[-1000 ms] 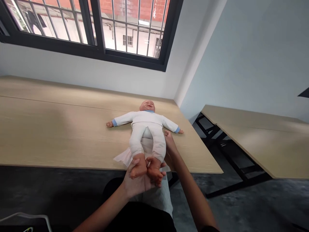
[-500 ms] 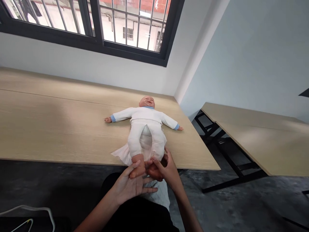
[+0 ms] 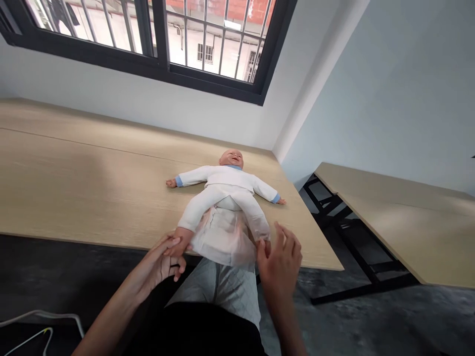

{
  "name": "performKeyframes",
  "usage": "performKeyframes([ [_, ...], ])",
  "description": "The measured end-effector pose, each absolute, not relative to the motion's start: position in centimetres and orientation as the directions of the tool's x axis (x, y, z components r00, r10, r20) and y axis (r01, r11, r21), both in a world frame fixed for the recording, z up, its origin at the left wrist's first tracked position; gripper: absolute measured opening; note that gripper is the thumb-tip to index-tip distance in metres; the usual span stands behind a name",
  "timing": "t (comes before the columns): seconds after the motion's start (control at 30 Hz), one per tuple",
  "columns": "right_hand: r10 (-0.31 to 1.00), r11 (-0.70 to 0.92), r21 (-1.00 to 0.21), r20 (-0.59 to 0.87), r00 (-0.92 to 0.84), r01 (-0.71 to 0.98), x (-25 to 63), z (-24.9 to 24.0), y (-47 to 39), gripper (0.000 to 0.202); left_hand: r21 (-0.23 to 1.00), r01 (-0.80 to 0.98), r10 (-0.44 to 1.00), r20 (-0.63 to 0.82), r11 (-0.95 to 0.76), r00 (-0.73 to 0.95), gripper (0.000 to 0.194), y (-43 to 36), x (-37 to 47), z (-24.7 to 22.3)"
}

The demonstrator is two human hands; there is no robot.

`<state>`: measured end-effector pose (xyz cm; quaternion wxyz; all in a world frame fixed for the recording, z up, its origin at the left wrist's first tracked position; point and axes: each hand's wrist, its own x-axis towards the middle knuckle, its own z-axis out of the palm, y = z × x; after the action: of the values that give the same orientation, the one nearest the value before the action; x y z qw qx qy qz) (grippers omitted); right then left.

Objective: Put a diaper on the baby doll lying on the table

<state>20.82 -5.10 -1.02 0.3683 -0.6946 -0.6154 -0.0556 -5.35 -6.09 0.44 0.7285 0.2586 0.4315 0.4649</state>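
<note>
A baby doll point(image 3: 230, 179) in white clothes with blue cuffs lies on its back on the wooden table, its legs spread towards me. Between its legs a thin white diaper point(image 3: 218, 237) is spread out and hangs past the table's front edge. My left hand point(image 3: 159, 262) holds the doll's foot on the left, thumb on top and fingers curled beneath. At the other foot is my right hand point(image 3: 280, 257), its thumb against the foot and its fingers apart and raised. That foot is mostly hidden by the hand.
The table point(image 3: 92, 198) stands against a wall under a barred window point(image 3: 218, 44). To the right, past a gap, is a second table point(image 3: 415, 222) on black metal legs point(image 3: 363, 291). A white cable point(image 3: 48, 314) shows at the lower left.
The doll's legs have moved from close together to wide apart. My hands have moved away from each other with the feet, and more of the diaper between the legs shows.
</note>
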Motion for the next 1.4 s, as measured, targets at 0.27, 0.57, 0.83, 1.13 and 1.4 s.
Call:
performKeyframes([
  [0.27, 0.745, 0.521, -0.142, 0.556, -0.368, 0.842, 13.0, -4.4, -5.3, 0.055, 0.940, -0.163, 0.953, -0.292, 0.301, 0.077, 0.091, -6.6, -4.6, 0.9],
  [0.57, 0.717, 0.572, -0.189, 0.588, -0.375, 0.798, 14.0, -5.3, -4.2, 0.053, 0.971, -0.101, 0.976, -0.218, 0.215, -0.017, 0.092, -6.3, -4.9, 0.2],
  [0.83, 0.565, 0.687, -0.106, 0.701, -0.436, 0.719, 15.1, -3.9, -4.7, 0.040, 0.960, -0.115, 0.967, -0.257, 0.256, 0.008, 0.100, -6.4, -4.6, 0.4],
  [1.13, 0.495, 0.738, -0.085, 0.743, -0.451, 0.669, 14.6, -2.6, -6.8, 0.032, 0.956, -0.102, 0.961, -0.273, 0.277, 0.044, 0.099, -6.4, -4.7, 0.2],
  [1.4, 0.495, 0.726, -0.021, 0.709, -0.502, 0.687, 16.2, 2.3, -2.9, 0.033, 0.966, -0.022, 0.963, -0.256, 0.259, 0.079, 0.092, -6.4, -4.9, -0.4],
])
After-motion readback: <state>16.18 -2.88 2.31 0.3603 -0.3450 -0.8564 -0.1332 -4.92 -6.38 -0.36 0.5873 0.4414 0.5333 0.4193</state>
